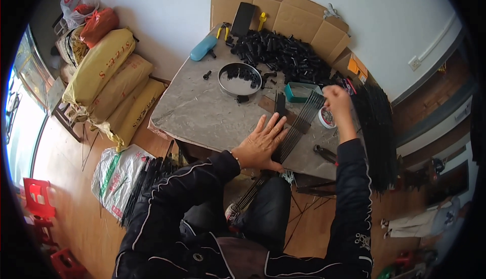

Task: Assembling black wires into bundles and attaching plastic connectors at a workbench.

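Note:
My left hand (260,145) lies with its fingers spread over a row of thin dark rods (302,123) at the table's front edge. Its fingertips reach a black block-like piece (280,106) on a brown board (267,104). Above the far end of the rods, my right hand (337,100) is closed with its fingertips together; whatever they hold is too small to make out. Just below that hand sits a small round white tub (328,119) of tiny parts. A teal-edged clear box (298,92) stands to its left.
Black tubular pieces (283,51) are heaped against a cardboard screen (304,18). A round metal pan (221,86) holds small black parts. Dark-handled pliers (325,153) lie near the front edge. Long black rods (375,137) hang at the right. Stuffed sacks (109,61) are stacked left.

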`<state>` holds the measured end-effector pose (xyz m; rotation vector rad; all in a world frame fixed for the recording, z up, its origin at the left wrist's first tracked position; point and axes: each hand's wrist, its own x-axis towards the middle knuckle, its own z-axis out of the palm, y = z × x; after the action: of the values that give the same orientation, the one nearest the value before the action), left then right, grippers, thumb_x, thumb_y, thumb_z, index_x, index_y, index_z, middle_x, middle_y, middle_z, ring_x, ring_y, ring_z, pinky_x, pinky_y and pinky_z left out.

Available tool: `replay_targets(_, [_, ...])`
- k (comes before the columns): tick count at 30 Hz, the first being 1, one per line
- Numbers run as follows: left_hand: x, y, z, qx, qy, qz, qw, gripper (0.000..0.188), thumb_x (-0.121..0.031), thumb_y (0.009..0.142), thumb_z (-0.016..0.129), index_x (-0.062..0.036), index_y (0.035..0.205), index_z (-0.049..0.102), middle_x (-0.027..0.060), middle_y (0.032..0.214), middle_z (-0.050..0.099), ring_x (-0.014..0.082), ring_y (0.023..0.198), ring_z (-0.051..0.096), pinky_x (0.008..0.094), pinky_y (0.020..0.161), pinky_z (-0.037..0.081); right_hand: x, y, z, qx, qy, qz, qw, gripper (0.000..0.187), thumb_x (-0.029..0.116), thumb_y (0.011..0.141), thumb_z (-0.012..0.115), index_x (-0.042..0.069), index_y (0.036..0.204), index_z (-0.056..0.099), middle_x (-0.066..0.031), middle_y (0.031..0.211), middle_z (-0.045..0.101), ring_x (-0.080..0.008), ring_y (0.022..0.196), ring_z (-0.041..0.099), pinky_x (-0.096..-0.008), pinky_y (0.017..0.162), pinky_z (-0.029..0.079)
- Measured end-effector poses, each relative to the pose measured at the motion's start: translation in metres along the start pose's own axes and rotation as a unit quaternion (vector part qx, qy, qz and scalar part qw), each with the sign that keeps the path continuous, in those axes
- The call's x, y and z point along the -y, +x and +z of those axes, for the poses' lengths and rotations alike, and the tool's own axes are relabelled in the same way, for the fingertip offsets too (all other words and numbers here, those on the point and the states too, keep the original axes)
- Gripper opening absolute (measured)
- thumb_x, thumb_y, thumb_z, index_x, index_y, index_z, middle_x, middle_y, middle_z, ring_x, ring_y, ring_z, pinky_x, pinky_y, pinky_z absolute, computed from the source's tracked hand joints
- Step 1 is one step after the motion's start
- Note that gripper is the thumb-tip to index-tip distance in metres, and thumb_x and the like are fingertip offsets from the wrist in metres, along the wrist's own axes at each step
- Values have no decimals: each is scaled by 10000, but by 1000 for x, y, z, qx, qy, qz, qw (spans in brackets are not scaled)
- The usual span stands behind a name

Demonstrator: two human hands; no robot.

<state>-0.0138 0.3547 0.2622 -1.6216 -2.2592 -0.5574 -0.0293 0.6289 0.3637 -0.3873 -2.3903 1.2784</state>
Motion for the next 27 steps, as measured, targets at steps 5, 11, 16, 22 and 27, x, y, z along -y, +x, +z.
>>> replay_targets(5, [-1,0,0,4,-37,-37,999,1082,-769,679,559,48,1372,408,286,1480,230,431,1396,168,511,1129,157,-77,45,46,-18,-140,-240,960,151,134,839,605,14,901,674,-48,783,636,-155,756,618,-276,710,490])
replay_targets(11, [2,-2,0,-2,-80,-37,996,1032,-721,703,579,91,1324,435,268,1503,188,413,1406,156,467,1147,151,-51,76,62,137,-444,-122,877,204,242,736,675,97,878,692,-95,878,651,-300,860,633,-388,764,504])
replay_targets(16, [-4,-3,-7,43,-93,-9,995,1020,-720,706,580,39,1367,416,223,1509,218,396,1411,159,491,1142,145,-32,60,44,66,-414,-268,868,83,133,763,641,60,738,610,-80,785,603,-306,786,608,-415,664,472])
replay_targets(22, [-2,-2,-15,91,-80,-10,993,991,-714,722,566,-5,1396,404,192,1520,226,379,1415,166,523,1139,127,-11,25,34,4,-347,-299,889,34,62,794,619,33,796,602,-89,793,612,-307,746,595,-399,646,465])
replay_targets(27, [0,2,-15,103,-111,1,989,983,-690,722,588,2,1395,399,188,1519,229,377,1416,167,477,1148,143,-24,-33,44,72,-241,-282,926,144,5,805,603,32,944,634,-115,847,632,-311,754,612,-385,667,478])
